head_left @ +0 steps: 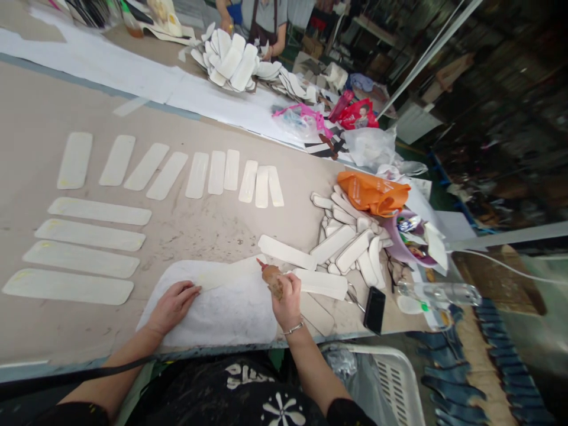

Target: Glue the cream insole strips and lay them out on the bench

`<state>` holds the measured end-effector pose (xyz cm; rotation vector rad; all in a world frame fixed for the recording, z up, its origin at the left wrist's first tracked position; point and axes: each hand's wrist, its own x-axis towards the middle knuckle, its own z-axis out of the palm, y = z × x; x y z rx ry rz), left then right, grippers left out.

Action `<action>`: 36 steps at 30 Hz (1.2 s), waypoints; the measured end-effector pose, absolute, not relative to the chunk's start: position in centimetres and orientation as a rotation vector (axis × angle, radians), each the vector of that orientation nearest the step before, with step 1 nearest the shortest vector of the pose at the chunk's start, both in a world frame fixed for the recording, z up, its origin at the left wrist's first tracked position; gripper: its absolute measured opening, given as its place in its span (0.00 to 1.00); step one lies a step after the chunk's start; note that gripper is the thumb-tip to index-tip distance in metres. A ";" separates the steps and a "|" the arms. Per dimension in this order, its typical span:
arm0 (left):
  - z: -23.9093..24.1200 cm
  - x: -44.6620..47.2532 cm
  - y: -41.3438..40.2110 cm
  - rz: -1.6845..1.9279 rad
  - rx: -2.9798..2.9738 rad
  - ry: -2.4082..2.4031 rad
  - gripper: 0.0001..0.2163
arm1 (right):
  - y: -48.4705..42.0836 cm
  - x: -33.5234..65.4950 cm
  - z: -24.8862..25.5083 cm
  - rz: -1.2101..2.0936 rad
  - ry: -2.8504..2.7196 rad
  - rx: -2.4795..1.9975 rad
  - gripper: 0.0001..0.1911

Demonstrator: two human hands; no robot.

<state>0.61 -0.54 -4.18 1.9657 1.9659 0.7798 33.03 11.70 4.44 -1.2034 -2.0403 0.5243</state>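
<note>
A long white strip [231, 273] lies over a pale cloth pad [213, 319] at the table's front edge. My left hand [175, 305] has its fingertips closed on the strip's left end. In my right hand [287, 303] is a brown glue bottle [273, 281], tilted so that its red nozzle points at the strip's right end. Whether the nozzle touches the strip, I cannot tell. Just right of the bottle is another white strip [322, 284], and beyond it one more strip [286, 252] leans toward the pile.
White pieces [74, 161] lie in a row and a stack of spaced strips on the left. To the right are a heap of strips [346, 239], an orange bag [375, 192], a purple basin [402, 236], a phone [374, 310] and scissors [354, 296]. A person [264, 23] works across the table.
</note>
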 end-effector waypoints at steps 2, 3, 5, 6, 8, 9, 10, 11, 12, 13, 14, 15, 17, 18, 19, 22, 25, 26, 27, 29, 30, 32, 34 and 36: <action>-4.1 0.7 -0.6 0.785 1.945 1.987 0.12 | 10.9 32.0 5.0 0.583 -2.043 -1.168 0.25; -4.1 0.8 -0.6 0.782 1.939 1.994 0.12 | 10.5 31.4 5.3 0.617 -2.051 -1.141 0.25; -4.0 0.8 -0.7 0.770 1.939 1.996 0.12 | 9.6 30.0 5.6 0.687 -2.079 -1.072 0.24; -4.0 0.8 -0.7 0.767 1.945 1.994 0.12 | 9.1 29.2 5.6 0.719 -2.097 -1.034 0.24; -3.9 0.8 -0.8 0.762 1.956 1.987 0.12 | 8.4 27.8 5.5 0.767 -2.133 -0.962 0.25; -3.8 0.8 -0.8 0.762 1.957 1.985 0.12 | 8.2 27.1 5.4 0.784 -2.148 -0.931 0.26; -3.8 0.8 -0.8 0.760 1.955 1.982 0.12 | 8.0 26.5 5.2 0.795 -2.162 -0.905 0.26; -3.7 0.8 -0.8 0.759 1.948 1.980 0.12 | 7.9 26.0 5.0 0.802 -2.175 -0.885 0.26; -3.7 0.8 -0.8 0.759 1.937 1.979 0.12 | 7.9 25.5 4.8 0.806 -2.186 -0.871 0.26; -3.7 0.8 -0.8 0.761 1.924 1.975 0.13 | 7.9 25.1 4.6 0.808 -2.196 -0.861 0.26; -3.7 0.8 -0.8 0.764 1.911 1.969 0.13 | 8.0 24.8 4.5 0.811 -2.206 -0.855 0.26; -3.7 0.8 -0.8 0.767 1.901 1.962 0.13 | 8.0 24.6 4.3 0.813 -2.216 -0.850 0.26; -3.7 0.7 -0.8 0.770 1.893 1.949 0.13 | 8.0 24.4 4.3 0.820 -2.233 -0.841 0.26; -3.7 0.7 -0.9 0.769 1.894 1.945 0.13 | 7.9 24.4 4.3 0.825 -2.242 -0.838 0.27; -3.7 0.7 -0.9 0.769 1.895 1.946 0.13 | 7.7 24.5 4.3 0.830 -2.249 -0.836 0.27; -3.8 0.7 -0.8 0.776 1.896 1.956 0.13 | 7.0 25.0 4.5 0.838 -2.263 -0.833 0.28; -3.7 0.7 -0.8 0.791 1.916 1.949 0.12 | 6.5 25.6 4.5 0.831 -2.259 -0.840 0.28; -3.6 0.7 -0.7 0.793 1.924 1.947 0.11 | 6.4 25.9 4.5 0.825 -2.255 -0.846 0.28; -3.5 0.8 -0.7 0.793 1.930 1.946 0.11 | 6.5 26.2 4.5 0.816 -2.251 -0.854 0.27; -3.5 0.8 -0.6 0.788 1.932 1.949 0.10 | 6.8 27.1 4.6 0.792 -2.243 -0.875 0.26; -3.4 0.8 -0.6 0.785 1.929 1.950 0.10 | 7.1 27.6 4.6 0.779 -2.240 -0.893 0.26; -3.5 0.8 -0.6 0.782 1.928 1.946 0.10 | 7.6 28.7 4.7 0.746 -2.232 -0.941 0.26; -3.6 0.7 -0.6 0.782 1.935 1.940 0.10 | 8.2 30.0 4.8 0.705 -2.217 -0.998 0.27; -3.8 0.6 -0.6 0.784 1.946 1.938 0.10 | 8.7 31.4 4.7 0.657 -2.196 -1.052 0.28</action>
